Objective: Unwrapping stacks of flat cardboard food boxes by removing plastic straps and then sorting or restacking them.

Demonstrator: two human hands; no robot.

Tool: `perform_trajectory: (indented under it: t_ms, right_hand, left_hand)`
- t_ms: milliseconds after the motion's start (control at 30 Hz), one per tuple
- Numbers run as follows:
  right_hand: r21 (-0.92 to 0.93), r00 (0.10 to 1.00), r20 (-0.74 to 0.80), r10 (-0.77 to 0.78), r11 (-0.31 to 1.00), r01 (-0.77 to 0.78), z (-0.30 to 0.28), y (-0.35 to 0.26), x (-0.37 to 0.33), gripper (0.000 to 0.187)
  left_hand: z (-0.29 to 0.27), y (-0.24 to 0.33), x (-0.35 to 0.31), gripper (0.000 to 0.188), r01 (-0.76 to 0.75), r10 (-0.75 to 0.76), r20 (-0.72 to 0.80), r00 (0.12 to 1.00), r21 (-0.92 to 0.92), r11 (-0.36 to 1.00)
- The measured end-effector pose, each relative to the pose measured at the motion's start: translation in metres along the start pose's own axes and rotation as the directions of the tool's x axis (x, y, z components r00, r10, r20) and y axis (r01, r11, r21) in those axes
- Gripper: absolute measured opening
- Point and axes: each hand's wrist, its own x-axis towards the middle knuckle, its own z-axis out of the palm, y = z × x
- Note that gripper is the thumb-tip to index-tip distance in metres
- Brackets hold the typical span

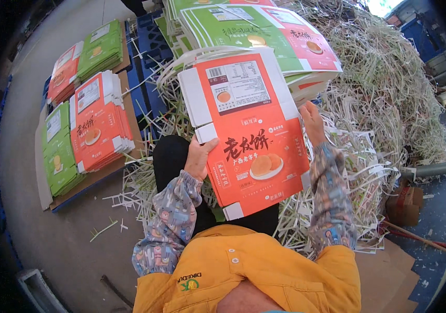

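A stack of flat red carton blanks lies tilted over my lap, printed with a picture of round cakes and with a white panel and white flaps at its far end. My left hand is closed on its left edge, thumb on top and the other fingers hidden beneath. At the right edge, my right hand is closed against the stack, its fingertips near the upper right corner. Just beyond is a tall pile of uncut printed sheets in green and red, whose near side the blanks partly cover.
To the left, piles of red blanks and green blanks lie on cardboard over a blue pallet. A large heap of paper strips rises on the right. A metal bar, a brown carton and cardboard stand at the right.
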Motion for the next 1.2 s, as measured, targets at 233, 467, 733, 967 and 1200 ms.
perform_trajectory:
  t_ms: [233, 467, 733, 967, 1200]
  right_hand:
    - [0.077, 0.971, 0.133, 0.197, 0.975, -0.208, 0.019, -0.008, 0.005, 0.043]
    - [-0.11, 0.962, 0.128, 0.242, 0.967, -0.229, 0.004, -0.02, -0.025, 0.029]
    - [0.064, 0.995, 0.076, 0.065, 0.996, -0.07, 0.006, -0.002, -0.035, 0.026]
    - [-0.229, 0.938, 0.345, 0.039, 0.973, 0.044, -0.034, -0.021, -0.022, 0.024]
    - [-0.81, 0.95, 0.214, -0.226, 0.502, 0.302, -0.1, -0.011, 0.033, 0.026]
  left_hand:
    - [0.011, 0.01, -0.001, 0.037, 0.039, -0.034, 0.094, 0.995, -0.052, 0.998]
    - [-0.007, 0.016, 0.004, 0.031, 0.129, -0.129, -0.003, 0.992, 0.124, 0.984]
    - [-0.009, 0.021, 0.002, 0.029, 0.118, -0.12, 0.004, 0.993, 0.126, 0.985]
    - [-0.008, 0.046, -0.007, 0.034, 0.156, -0.165, 0.101, 0.981, 0.091, 0.984]
    - [-0.024, 0.094, -0.012, 0.037, 0.168, -0.205, 0.127, 0.971, 0.253, 0.953]
